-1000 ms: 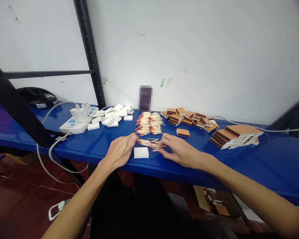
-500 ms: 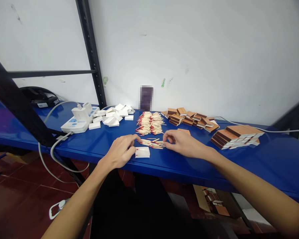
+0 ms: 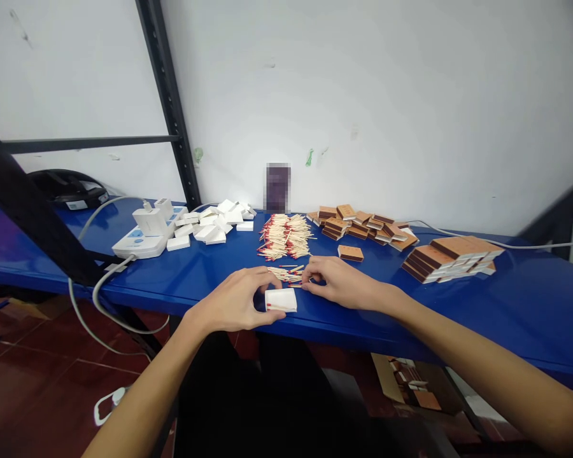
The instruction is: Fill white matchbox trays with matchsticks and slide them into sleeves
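My left hand (image 3: 239,300) grips a small white matchbox tray (image 3: 282,299) near the table's front edge, thumb along the near side and the other fingers behind it. A couple of red-tipped matches lie inside the tray at its left end. Just behind it is a loose row of matches (image 3: 286,273). At the row's right end my right hand (image 3: 337,280) has thumb and forefinger pinched on a match (image 3: 295,285). Farther back lies a big heap of matches (image 3: 286,235), heads pointing various ways.
White empty trays (image 3: 214,222) are heaped at the back left, beside a power strip (image 3: 146,238) with cables. Brown matchbox sleeves (image 3: 363,226) lie at the back right, one matchbox (image 3: 350,253) apart from them. Stacked matchboxes (image 3: 451,257) stand farther right. A carton (image 3: 410,381) is below.
My left hand has moved right and taken hold of the tray, now shifted slightly nearer me. The right hand has come left and down, its fingers closing at the small match row.
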Demonstrator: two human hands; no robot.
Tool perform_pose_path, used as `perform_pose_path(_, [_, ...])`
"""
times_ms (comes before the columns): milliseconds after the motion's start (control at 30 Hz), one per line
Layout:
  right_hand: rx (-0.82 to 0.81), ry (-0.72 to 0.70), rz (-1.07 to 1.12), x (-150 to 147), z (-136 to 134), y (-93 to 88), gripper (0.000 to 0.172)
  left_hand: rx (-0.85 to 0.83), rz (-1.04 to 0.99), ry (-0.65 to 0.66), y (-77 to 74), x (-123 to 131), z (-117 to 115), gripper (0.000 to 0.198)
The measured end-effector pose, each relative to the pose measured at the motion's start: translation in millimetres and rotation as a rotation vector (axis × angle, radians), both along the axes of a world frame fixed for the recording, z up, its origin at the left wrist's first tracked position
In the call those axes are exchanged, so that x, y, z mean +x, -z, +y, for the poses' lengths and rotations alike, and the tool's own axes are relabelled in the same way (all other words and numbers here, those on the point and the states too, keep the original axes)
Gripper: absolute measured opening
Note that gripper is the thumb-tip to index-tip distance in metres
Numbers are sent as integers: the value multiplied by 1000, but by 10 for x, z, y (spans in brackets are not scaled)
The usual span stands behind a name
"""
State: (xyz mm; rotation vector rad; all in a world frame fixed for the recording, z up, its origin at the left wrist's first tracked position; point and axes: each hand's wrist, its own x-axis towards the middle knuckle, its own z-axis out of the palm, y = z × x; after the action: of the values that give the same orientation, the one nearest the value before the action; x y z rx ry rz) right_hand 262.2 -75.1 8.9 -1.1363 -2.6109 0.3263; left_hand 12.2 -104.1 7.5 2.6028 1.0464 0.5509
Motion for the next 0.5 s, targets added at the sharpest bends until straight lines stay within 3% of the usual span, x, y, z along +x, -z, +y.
perform_pose_path(200, [-6, -37, -114, -16, 5, -31, 15, -15, -10, -46, -1, 21, 11, 44])
perform_pose_path(500, [-69, -16, 4, -93, -35, -162, 16, -12, -116, 3, 47, 7, 51, 33])
